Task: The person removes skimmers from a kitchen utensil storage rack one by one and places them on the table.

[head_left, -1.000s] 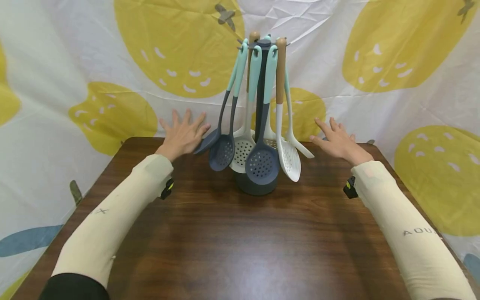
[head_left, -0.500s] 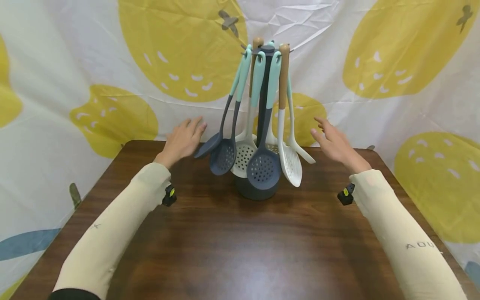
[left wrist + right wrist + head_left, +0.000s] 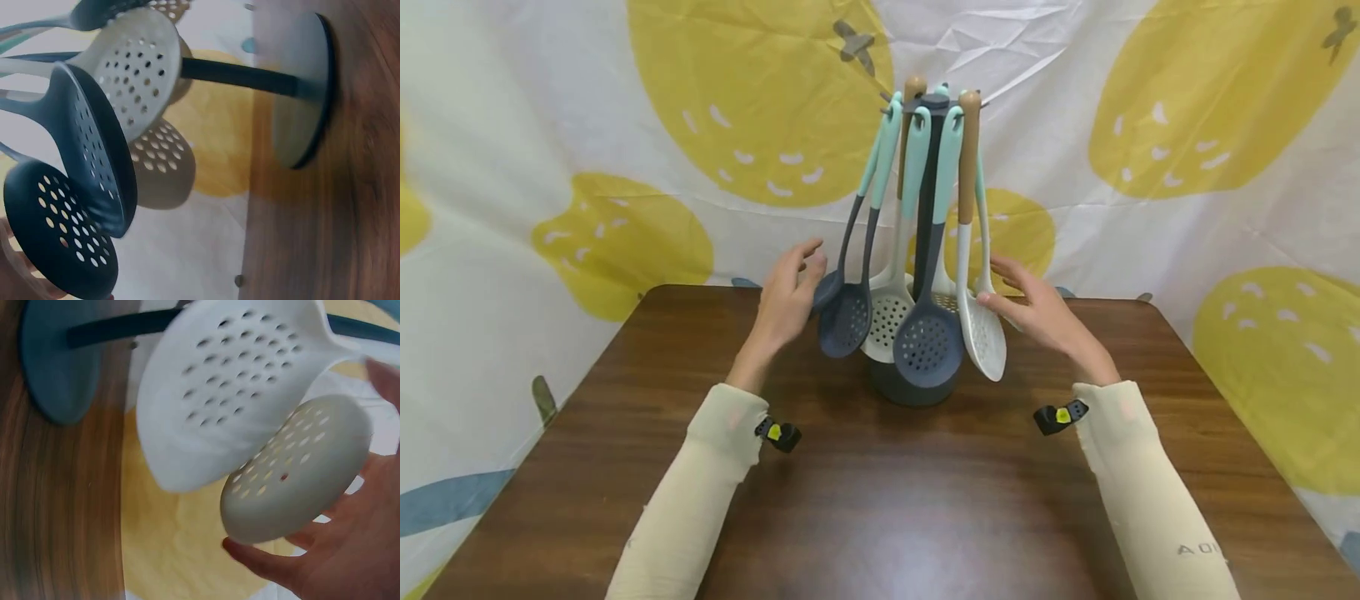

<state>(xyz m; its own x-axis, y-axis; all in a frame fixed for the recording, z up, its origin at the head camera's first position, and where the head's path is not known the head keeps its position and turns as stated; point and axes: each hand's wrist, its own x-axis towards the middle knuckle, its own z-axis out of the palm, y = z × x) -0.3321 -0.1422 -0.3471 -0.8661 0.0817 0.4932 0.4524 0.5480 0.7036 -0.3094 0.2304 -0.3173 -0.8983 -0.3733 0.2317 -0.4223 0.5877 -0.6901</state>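
Observation:
A dark grey utensil stand holds several hanging skimmers and slotted spoons with mint or wooden handles. My left hand is at its left side, beside the outermost dark skimmer. In the left wrist view, fingers show behind that skimmer; contact is unclear. On the other side, my right hand spreads its thumb and fingers around the outer cream skimmer, with the thumb close to the white slotted turner. No firm grip shows in either hand.
The stand rests near the back of a brown wooden table. A white cloth with yellow fruit shapes hangs behind and around the table. Small black cameras are strapped to both wrists.
Both hands have moved inward toward the stand from its two sides, the right hand further in. The spread fingers have turned toward the hanging utensils. The stand stays in place.

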